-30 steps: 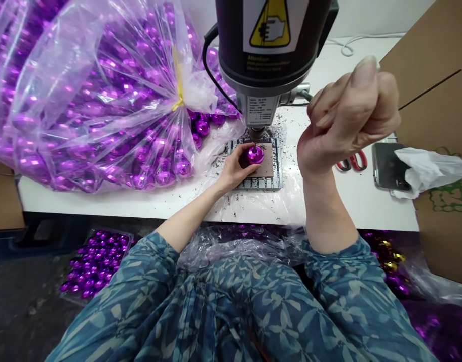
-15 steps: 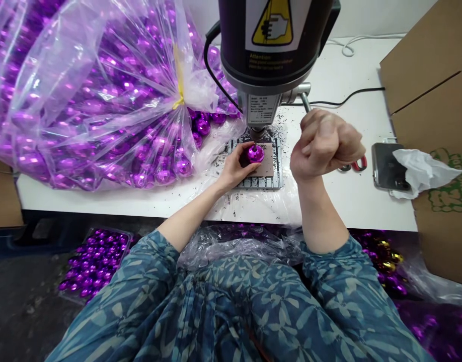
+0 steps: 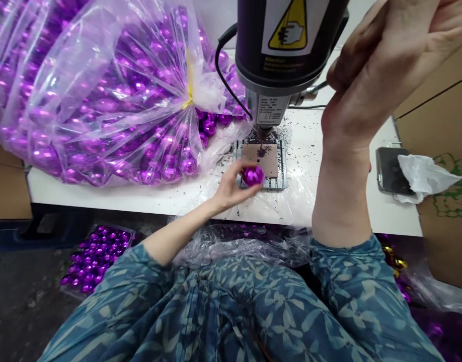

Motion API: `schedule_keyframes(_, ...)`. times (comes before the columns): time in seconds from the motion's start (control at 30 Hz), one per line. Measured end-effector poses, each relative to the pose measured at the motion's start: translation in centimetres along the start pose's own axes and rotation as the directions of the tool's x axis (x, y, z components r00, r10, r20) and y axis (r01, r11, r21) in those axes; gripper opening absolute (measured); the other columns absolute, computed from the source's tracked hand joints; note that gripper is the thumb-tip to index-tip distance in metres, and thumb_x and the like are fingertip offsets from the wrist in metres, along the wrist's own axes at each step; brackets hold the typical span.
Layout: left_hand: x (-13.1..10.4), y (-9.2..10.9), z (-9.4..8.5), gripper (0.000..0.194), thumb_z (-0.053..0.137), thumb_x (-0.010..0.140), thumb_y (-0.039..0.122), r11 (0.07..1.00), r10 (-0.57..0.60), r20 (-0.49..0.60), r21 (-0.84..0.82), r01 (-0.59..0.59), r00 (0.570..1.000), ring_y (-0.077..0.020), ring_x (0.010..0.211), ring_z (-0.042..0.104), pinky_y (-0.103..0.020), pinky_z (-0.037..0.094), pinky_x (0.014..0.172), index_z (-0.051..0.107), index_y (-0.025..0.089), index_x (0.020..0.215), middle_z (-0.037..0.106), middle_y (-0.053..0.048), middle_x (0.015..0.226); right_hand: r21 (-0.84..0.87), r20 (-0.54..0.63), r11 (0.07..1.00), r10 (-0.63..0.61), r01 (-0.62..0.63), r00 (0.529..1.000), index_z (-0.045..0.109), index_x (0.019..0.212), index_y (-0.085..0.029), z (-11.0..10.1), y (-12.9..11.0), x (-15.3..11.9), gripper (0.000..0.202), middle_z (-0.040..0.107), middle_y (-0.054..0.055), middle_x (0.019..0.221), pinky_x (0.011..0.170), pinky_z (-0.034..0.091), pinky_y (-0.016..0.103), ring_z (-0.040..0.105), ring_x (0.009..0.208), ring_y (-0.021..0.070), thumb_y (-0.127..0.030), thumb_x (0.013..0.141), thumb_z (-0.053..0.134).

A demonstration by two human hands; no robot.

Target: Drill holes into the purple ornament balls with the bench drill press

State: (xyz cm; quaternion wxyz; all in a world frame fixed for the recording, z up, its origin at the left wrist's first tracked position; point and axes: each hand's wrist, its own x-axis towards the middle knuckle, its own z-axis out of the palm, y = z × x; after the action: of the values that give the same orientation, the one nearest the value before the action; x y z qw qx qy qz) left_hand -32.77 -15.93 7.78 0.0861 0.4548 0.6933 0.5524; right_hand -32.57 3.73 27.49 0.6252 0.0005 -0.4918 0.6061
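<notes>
Between the thumb and fingers of my left hand (image 3: 231,187) is a shiny purple ball (image 3: 253,175), over the near edge of the drill's metal base (image 3: 283,166). A square brown board (image 3: 271,167) lies on that base, with dark shavings on it below the chuck (image 3: 263,131). My right hand (image 3: 370,65) is raised beside the black drill press (image 3: 287,65), fingers curled round the end of its metal lever (image 3: 318,87).
A big clear bag of purple balls (image 3: 113,110), tied with yellow, fills the left. A phone (image 3: 392,170) with crumpled tissue (image 3: 427,176) lies at right, by a cardboard box (image 3: 442,125). Below left is a tray of purple balls (image 3: 98,256).
My left hand has drawn the purple ball out from under the chuck, towards me. My right hand has risen and moved right with the lever. The view has shifted slightly.
</notes>
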Motion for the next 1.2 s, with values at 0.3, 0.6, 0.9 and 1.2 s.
schedule_keyframes(0.3, -10.7, 3.0, -1.4, 0.056, 0.073, 0.095, 0.06, 0.925, 0.14, 0.579, 0.213, -0.314, 0.803, -0.0348, 0.107, 0.076, -0.049, 0.066, 0.085, 0.068, 0.023, 0.136, 0.072, -0.021, 0.136, 0.005, 0.034, 0.998, -0.057, 0.056, 0.998, 0.023, 0.058, -0.026, -0.4, 0.1, -0.2, 0.05, 0.017, -0.008, 0.042, 0.04, 0.014, 0.02, 0.029, 0.034, 0.0009, -0.001, 0.095, 0.045)
schedule_keyframes(0.6, 8.1, -8.5, -9.0, 0.029, 0.059, 0.089, 0.003, 0.876, -0.086, -0.196, 0.452, 0.168, 0.977, -0.0392, 0.135, 0.06, -0.065, 0.045, 0.117, 0.074, 0.023, 0.102, 0.073, -0.014, 0.12, 0.05, 0.075, 0.995, -0.089, 0.086, 0.993, 0.044, 0.064, -0.021, -0.7, 0.0, -0.6, 0.037, 0.028, -0.009, 0.043, 0.039, 0.013, 0.02, 0.031, 0.035, 0.0009, -0.002, 0.095, 0.044)
schedule_keyframes(0.9, 11.0, -7.9, -10.9, 0.042, 0.08, 0.073, 0.009, 0.771, -0.187, -0.222, 0.571, 0.283, 0.957, -0.0398, 0.132, 0.061, -0.06, 0.045, 0.119, 0.067, 0.019, 0.112, 0.073, -0.015, 0.125, -0.013, 0.106, 0.996, -0.089, 0.091, 0.99, 0.046, 0.064, -0.022, -0.8, -0.5, -0.6, 0.034, 0.029, -0.01, 0.044, 0.039, 0.019, 0.02, 0.034, 0.036, 0.001, -0.03, 0.09, 0.067)
schedule_keyframes(1.2, 5.8, -2.2, -6.9, 0.04, 0.077, 0.095, 0.041, 0.865, -0.377, 0.104, -0.314, 0.39, 0.92, -0.0235, 0.11, 0.076, -0.042, 0.065, 0.094, 0.068, 0.022, 0.129, 0.078, -0.012, 0.123, 0.052, 0.046, 0.994, -0.099, 0.097, 0.994, 0.065, 0.067, -0.016, -0.9, 0.5, -0.4, 0.055, 0.031, -0.01, 0.042, 0.037, 0.019, 0.015, 0.03, 0.035, -0.002, -0.068, 0.054, 0.073)
